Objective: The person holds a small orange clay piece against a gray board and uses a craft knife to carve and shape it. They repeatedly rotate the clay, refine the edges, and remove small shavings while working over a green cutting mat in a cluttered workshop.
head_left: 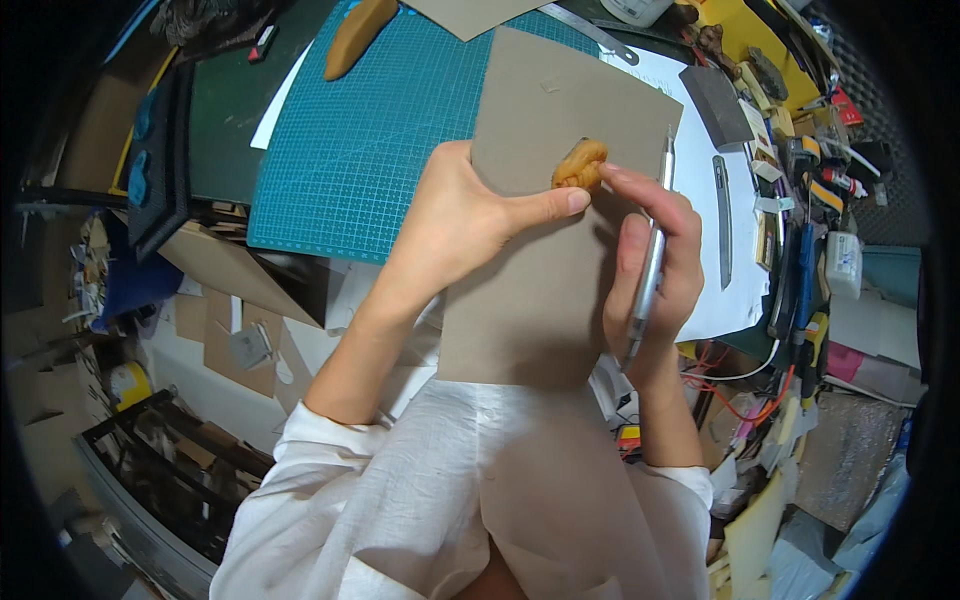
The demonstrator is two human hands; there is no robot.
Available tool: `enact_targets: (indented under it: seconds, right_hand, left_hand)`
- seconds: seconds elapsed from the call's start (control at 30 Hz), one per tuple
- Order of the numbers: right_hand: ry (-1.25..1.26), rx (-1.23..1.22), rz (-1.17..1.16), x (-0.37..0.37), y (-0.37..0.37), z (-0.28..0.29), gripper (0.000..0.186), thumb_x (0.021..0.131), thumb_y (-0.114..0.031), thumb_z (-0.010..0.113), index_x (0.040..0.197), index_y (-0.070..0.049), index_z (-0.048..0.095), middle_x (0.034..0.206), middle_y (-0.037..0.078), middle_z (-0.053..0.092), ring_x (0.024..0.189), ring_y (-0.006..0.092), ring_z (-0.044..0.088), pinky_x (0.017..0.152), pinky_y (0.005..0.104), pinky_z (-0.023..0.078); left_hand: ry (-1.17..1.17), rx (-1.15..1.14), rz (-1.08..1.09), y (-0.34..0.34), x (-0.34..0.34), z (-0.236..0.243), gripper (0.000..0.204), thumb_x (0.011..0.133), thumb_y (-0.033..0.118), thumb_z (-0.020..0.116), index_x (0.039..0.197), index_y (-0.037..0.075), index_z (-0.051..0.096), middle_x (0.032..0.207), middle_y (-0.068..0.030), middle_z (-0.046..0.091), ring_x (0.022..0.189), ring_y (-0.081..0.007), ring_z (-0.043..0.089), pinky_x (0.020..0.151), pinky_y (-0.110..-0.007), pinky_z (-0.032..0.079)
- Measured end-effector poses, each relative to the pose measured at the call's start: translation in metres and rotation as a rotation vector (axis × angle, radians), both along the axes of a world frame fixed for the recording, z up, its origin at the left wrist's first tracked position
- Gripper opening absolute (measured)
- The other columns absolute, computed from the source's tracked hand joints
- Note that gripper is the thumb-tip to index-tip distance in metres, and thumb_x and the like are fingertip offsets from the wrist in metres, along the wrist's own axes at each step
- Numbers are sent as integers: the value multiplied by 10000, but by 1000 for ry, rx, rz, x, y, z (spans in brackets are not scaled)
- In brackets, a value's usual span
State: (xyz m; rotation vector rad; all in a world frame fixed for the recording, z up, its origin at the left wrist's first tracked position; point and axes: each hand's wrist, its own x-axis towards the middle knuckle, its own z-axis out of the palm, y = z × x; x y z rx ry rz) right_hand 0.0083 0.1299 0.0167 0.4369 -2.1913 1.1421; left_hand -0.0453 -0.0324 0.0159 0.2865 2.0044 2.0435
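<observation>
Your left hand (460,212) grips the edge of a grey-brown board (520,290), fingers hidden beneath it, thumb on top against a small amber-coloured carved piece (578,166). Your right hand (681,275) holds a slim silver pen (649,270) (its tip pointing away from you), while an outstretched finger meets the piece's right side. The carved piece lies on the board's upper half. The board overlaps a teal gridded cutting mat (350,150) on the dark green tabletop (220,130). Beyond your left hand lies a curved brown form (360,38); at right, white paper (705,300) carries a narrow grey tool (723,225).
</observation>
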Motion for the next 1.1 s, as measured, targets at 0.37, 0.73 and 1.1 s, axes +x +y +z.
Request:
enact_targets:
  seconds: [0.37,0.73,1.1]
  right_hand:
    - [46,92,-13,-4,-2,-11,353,755,109,654,1065,-51,594,1055,117,629,965,297,599,812,369,491]
    - [4,103,18,-11,2,-9,330,765,78,659,1055,-65,594,1064,98,608,969,289,588,809,366,489]
    - [1,121,30,-13,3,-8,311,762,85,658,1029,-62,596,1065,97,616,988,289,590,825,368,488]
  left_hand:
    - [-34,-100,-29,2,-4,5,336,743,148,813,986,-31,666,890,-82,689,757,-116,631,672,-242,514]
    - [-22,-52,50,5,-4,2,347,872,315,690,937,-26,684,798,-60,681,713,-104,623,635,-242,499]
    - [-97,-63,27,0,-8,3,419,915,395,628,953,-22,659,811,-42,657,722,-80,585,637,-231,480]
